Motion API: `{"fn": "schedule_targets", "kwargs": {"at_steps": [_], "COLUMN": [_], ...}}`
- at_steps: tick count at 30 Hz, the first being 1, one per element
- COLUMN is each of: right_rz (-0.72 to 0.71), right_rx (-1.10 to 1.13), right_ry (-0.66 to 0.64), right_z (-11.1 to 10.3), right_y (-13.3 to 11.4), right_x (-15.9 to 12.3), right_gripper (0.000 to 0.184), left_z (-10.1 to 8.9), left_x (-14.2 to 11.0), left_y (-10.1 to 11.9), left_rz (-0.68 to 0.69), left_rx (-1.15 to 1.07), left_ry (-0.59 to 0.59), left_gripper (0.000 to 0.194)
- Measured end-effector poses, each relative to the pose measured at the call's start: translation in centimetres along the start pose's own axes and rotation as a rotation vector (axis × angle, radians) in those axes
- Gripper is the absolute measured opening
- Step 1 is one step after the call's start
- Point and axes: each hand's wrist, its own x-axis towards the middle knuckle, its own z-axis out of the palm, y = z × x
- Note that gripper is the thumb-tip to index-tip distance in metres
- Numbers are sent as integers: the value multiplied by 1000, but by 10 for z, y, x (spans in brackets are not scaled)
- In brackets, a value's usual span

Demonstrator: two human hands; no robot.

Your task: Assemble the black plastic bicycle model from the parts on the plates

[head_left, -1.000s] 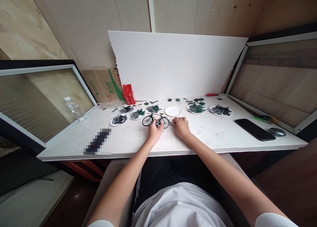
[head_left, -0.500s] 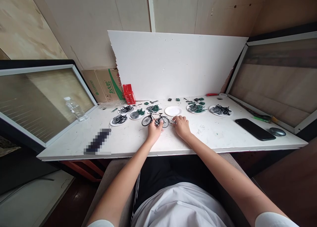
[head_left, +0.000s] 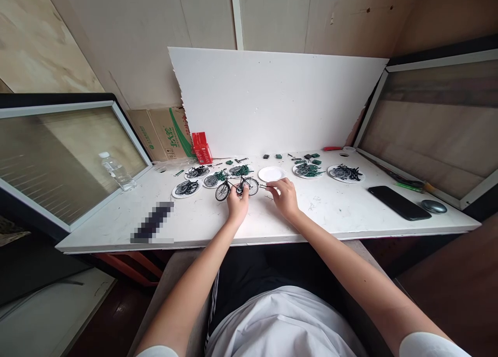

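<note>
Left hand (head_left: 237, 207) holds a small black model bicycle (head_left: 239, 189), right hand (head_left: 286, 198) pinches a thin dark piece (head_left: 263, 186) beside it, white plate (head_left: 272, 174) behind

The bicycle (head_left: 239, 183) in the left grip (head_left: 237, 206) is black; the thin piece (head_left: 264, 186) in the right grip (head_left: 286, 197) is dark. Beneath both, the desk (head_left: 330, 211) is white with grey smudges. Just beyond the right grip the plate (head_left: 272, 174) is white; to its right, green parts (head_left: 311, 170) lie among dark ones, then a black heap (head_left: 346, 173). Beyond the left grip, leftward, are a red box (head_left: 201, 149) and a brown carton (head_left: 159, 134) bearing a green curve and green lettering. Right of the right grip, the phone (head_left: 399, 202) is black, the mouse (head_left: 433, 206) grey. Nearer the body than either grip, the trousers (head_left: 257, 269) are black with white side stripes, the shirt (head_left: 280, 326) white.
</note>
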Motion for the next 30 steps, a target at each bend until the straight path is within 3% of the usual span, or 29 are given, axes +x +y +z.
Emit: {"fn": "schedule_targets", "kwargs": {"at_steps": [8, 14, 24, 30], "right_rz": [-49, -75, -168, -141], "right_rx": [61, 43, 36, 61], "right_ry": [-88, -62, -62, -71], "right_z": [2, 2, -1, -5], "right_y": [1, 2, -5, -11], "right_x": [0, -1, -3, -4], "right_gripper": [35, 30, 22, 23], "left_z": [-2, -3, 2, 2], "left_x": [5, 6, 5, 4], "left_y": [-1, -1, -3, -2], "left_rz": [-119, -175, -219, -256], "left_rx": [-71, -117, -142, -163], "left_ry": [-23, -23, -150, -179], "left_gripper": [46, 46, 43, 39]}}
